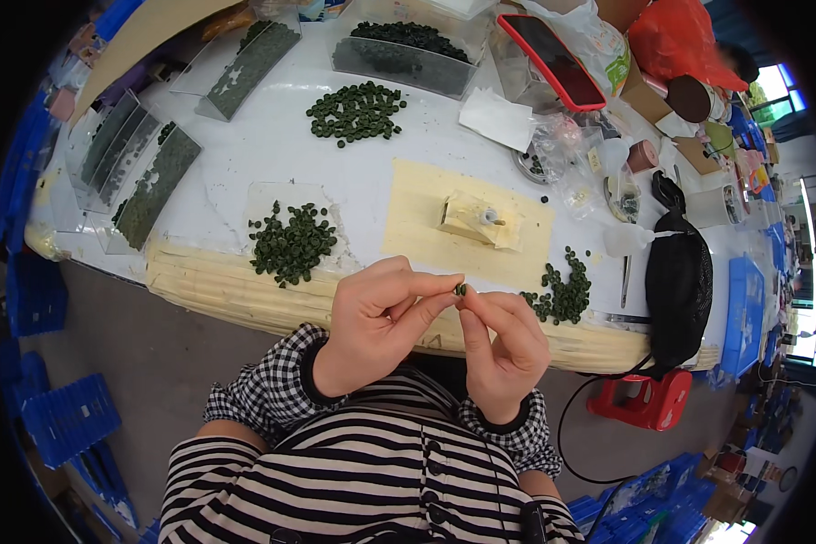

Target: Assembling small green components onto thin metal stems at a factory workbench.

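Note:
Between the fingertips of both hands, just over the table's front edge, is a small dark green round piece (461, 290). My left hand (372, 313) pinches it from the left, and my right hand (506, 340) meets it from the right with thumb and forefinger. Beyond them a small block wrapped in yellow tape (485, 220), with a pale peg on top, stands on a yellow sheet (412, 213). Loose green pieces lie in a pile (292, 245) to the left, a smaller pile (567, 288) to the right and a third pile (355, 112) farther back.
Clear bins of green pieces (403, 56) stand at the back and left. At the right are a phone in a red case (553, 63), a white tissue (497, 118), tweezers (626, 281) and a black mesh bag (680, 281). A red stool (642, 401) is below the table.

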A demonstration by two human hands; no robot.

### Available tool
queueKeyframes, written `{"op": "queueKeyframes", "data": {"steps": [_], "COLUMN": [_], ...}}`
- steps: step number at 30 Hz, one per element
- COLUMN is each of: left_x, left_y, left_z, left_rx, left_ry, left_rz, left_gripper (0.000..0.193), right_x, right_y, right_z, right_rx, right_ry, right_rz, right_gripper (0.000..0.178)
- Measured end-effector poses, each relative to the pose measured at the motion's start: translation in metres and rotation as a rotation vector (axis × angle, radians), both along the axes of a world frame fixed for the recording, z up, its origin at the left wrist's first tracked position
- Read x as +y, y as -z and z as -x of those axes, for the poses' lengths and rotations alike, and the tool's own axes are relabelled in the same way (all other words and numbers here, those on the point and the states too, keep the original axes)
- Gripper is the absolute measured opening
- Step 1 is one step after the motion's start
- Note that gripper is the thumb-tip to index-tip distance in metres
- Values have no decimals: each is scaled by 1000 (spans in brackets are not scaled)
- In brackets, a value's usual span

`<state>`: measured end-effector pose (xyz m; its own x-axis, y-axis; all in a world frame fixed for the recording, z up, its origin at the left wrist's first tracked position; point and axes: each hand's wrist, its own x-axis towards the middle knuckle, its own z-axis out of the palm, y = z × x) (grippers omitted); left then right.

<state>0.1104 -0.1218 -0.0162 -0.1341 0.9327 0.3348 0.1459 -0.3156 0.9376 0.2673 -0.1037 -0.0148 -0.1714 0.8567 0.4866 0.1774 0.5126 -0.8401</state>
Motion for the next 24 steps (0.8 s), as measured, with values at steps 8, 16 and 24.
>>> {"op": "queueKeyframes", "data": {"steps": [8,16,24], "left_x": [-1,3,9], "left_y": [-2,-6,-7], "left_z": [2,-9,-9], "left_rx": [18,276,120], "left_ry": [-5,-78,83], "left_rz": [-17,-223,8], "left_gripper": [23,23,21], "right_x": [1,1,3], "right_y": [-5,-5,-4], "right_z": [-4,-17,-22], "right_rx": [-9,-31,-137], "right_ry": [-58,-100,-24], "right_rz": [5,-7,-156], "right_gripper": [29,34,38]}}
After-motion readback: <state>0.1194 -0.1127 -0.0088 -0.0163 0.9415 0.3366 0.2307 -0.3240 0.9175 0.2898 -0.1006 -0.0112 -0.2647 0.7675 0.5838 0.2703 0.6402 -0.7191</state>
